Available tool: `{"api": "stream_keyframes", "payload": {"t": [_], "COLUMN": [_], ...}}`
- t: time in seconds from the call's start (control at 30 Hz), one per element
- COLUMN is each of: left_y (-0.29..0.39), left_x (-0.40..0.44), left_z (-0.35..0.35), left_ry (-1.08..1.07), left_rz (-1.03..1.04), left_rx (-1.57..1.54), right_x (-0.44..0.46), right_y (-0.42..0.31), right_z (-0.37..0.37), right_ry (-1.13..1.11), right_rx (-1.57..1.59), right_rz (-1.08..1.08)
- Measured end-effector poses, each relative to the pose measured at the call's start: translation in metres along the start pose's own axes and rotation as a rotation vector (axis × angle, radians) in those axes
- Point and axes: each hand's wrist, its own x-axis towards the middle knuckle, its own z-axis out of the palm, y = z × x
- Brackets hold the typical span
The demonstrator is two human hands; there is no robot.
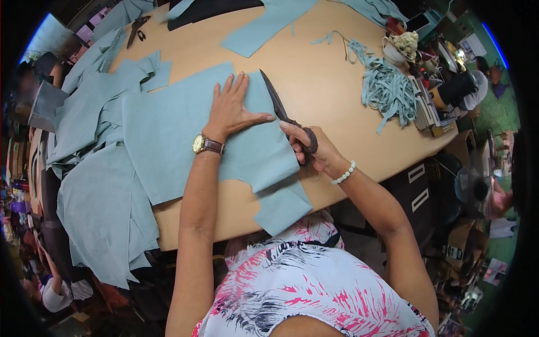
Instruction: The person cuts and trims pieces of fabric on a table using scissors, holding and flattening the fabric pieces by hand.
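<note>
A large piece of light blue-green fabric (168,135) lies flat on the table in front of me. My left hand (230,106) rests on it with fingers spread and thumb stretched to the right. At the fabric's right edge, my right hand (314,147) grips the wrapped handles of dark scissors (272,94). Their blades point away from me along that edge; I cannot tell how far they are parted. A smaller piece of the same fabric (283,206) hangs over the table's near edge.
More fabric pieces (84,118) are heaped at the left, some draping off the table (331,73). A tangle of fabric strips (387,92) lies at the right beside stacked books (425,106) and a dark cylinder (456,89). Another pair of scissors (136,29) lies far left.
</note>
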Motion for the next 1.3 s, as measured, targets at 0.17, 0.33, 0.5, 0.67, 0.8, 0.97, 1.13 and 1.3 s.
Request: {"api": "stream_keyframes", "payload": {"t": [0.17,0.33,0.5,0.67,0.8,0.97,1.13,1.3], "left_y": [-0.001,0.0,-0.002,0.001,0.001,-0.003,0.0,0.001], "left_x": [0.0,0.0,0.0,-0.001,-0.001,0.0,-0.001,-0.001], "left_z": [0.002,0.0,0.003,-0.003,-0.003,0.0,-0.002,-0.003], "left_ry": [0.004,-0.014,-0.006,-0.026,-0.026,0.002,-0.016,-0.025], "left_rz": [0.0,0.0,0.002,0.001,-0.007,0.001,-0.011,-0.014], "left_rx": [-0.004,-0.01,-0.008,-0.008,-0.008,-0.008,0.003,-0.004], "right_x": [0.002,0.005,0.01,0.001,0.034,0.06,0.026,0.014], "right_y": [0.004,-0.005,-0.001,-0.035,-0.066,-0.068,-0.039,-0.014], "right_z": [-0.002,0.005,-0.004,-0.014,-0.036,-0.05,-0.033,-0.027], "right_ry": [-0.014,0.044,-0.029,-0.06,0.185,0.333,0.269,-0.102], "right_rx": [-0.011,0.017,0.008,-0.224,-0.774,-1.279,-1.395,-1.438], "right_rz": [-0.015,-0.017,-0.024,-0.142,-0.244,-0.497,-0.878,-0.844]}}
